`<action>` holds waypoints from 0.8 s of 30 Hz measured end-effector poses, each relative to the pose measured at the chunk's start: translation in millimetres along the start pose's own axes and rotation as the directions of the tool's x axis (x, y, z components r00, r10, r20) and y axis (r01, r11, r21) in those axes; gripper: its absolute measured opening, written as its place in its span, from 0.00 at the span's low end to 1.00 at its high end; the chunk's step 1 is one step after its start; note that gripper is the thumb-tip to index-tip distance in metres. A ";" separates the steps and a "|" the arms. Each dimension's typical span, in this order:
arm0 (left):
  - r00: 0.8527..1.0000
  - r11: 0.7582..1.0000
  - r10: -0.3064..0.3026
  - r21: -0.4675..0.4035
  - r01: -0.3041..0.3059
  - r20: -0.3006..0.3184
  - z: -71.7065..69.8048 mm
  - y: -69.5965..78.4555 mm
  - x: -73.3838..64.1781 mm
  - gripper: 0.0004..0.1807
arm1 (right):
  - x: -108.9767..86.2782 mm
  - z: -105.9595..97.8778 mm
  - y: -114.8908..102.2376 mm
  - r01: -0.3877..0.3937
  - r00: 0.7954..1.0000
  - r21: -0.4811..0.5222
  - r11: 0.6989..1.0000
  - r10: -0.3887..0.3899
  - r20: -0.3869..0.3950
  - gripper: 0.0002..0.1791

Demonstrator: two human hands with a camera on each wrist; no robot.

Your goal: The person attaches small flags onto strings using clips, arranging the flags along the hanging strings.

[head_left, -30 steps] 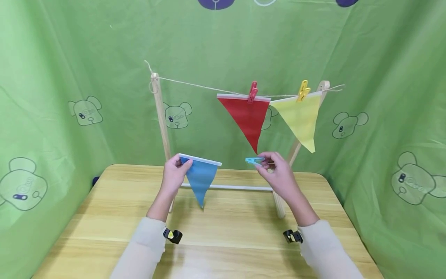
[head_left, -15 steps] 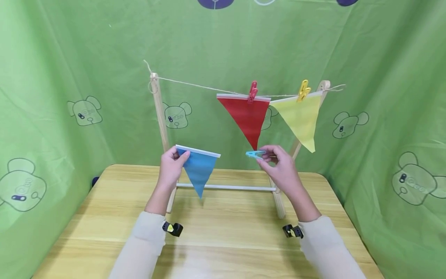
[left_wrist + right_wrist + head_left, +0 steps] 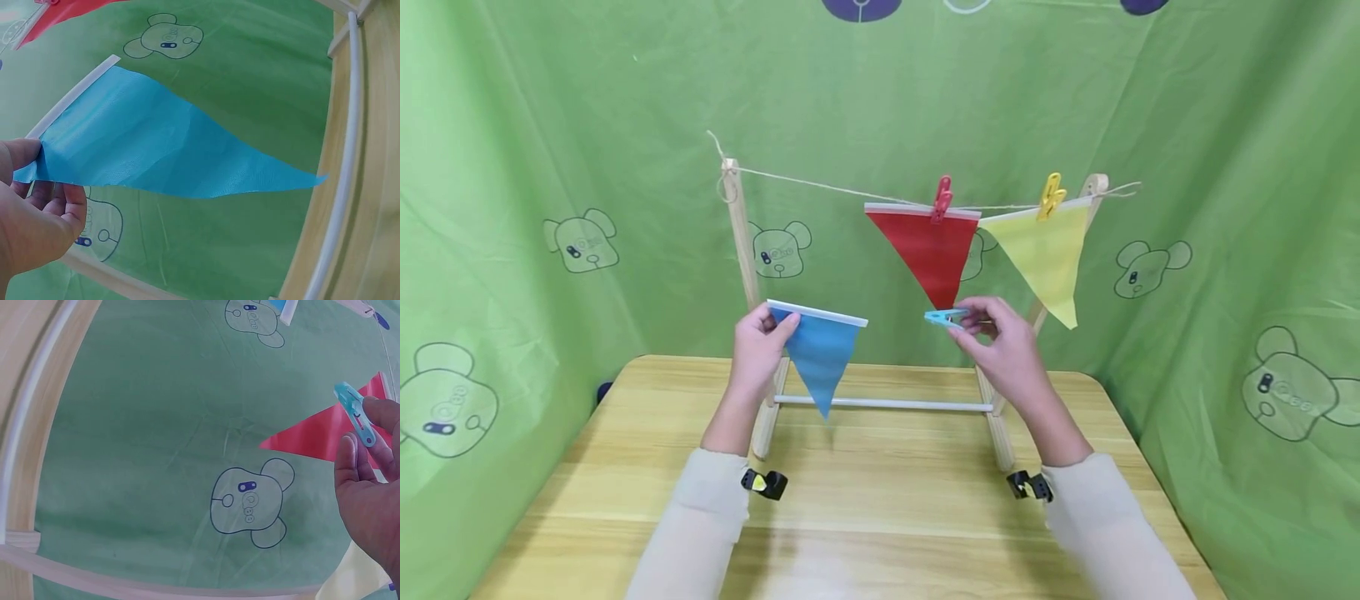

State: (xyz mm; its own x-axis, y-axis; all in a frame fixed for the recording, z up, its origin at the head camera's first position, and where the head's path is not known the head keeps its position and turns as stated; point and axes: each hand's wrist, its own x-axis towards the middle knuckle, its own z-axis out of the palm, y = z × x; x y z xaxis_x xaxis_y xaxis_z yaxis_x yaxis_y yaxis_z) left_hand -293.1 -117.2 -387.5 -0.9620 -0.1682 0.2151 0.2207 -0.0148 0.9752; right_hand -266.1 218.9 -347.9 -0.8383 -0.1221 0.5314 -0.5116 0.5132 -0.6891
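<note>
A blue triangular pennant with a white top edge hangs from my left hand, pinched at its upper left corner between thumb and fingers. My right hand pinches a light blue clothespin, whose jaw end points left in the head view. Behind that clothespin, a red pennant hangs on the string under a red clothespin. To its right a yellow pennant is held by a yellow clothespin. Both hands are below the string and apart from it.
Two wooden posts carry the string, the left post and the right post. A white crossbar joins them low down, above the wooden table. Green curtain with bear drawings surrounds the table.
Both hands have risen, carrying the blue pennant and the light blue clothespin upward. The left hand has also shifted slightly left. The hanging pennants have stayed in place.
</note>
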 end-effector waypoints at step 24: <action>0.998 0.998 0.055 -0.020 -0.054 0.012 -2.3 32.6 13.0 0.15 | 26.3 -8.2 -35.7 0.112 0.994 -0.042 0.993 -0.112 -0.014 0.19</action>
State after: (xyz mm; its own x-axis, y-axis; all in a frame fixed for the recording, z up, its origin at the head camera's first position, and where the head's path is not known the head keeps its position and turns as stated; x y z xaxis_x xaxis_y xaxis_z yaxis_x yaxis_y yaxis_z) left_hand -298.0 -122.1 -353.1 -0.9503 -0.1573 0.2687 0.2759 -0.0253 0.9609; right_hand -268.3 204.4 -305.3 -0.7728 -0.1675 0.6122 -0.5938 0.5316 -0.6041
